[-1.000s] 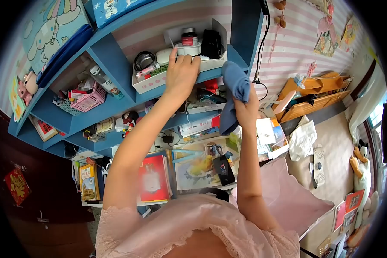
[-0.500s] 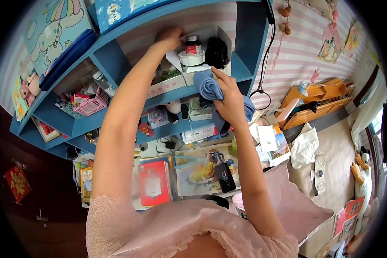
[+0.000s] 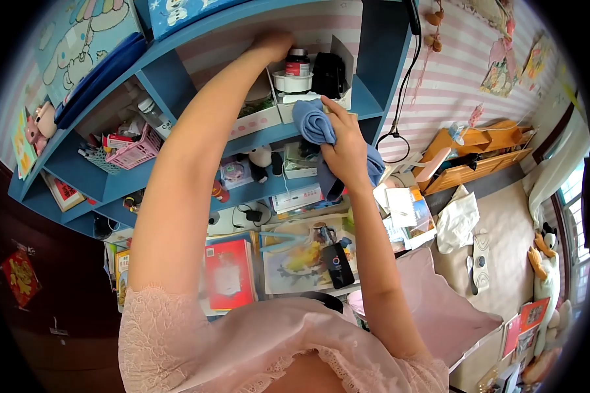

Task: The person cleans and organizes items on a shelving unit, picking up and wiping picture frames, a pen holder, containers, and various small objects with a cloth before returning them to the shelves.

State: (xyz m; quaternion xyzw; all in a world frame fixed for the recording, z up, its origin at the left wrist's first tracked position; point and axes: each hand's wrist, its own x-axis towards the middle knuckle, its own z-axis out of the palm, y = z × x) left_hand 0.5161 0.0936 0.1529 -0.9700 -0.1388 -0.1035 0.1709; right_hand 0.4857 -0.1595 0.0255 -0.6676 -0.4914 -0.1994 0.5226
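Blue shelf (image 3: 368, 98), left arm (image 3: 193, 147) outstretched

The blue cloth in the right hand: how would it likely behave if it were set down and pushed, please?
The blue cloth would probably be floppy, as its lower part hangs in folds past the right hand. Its rolled end might loosen if pushed, since no tie shows around it.
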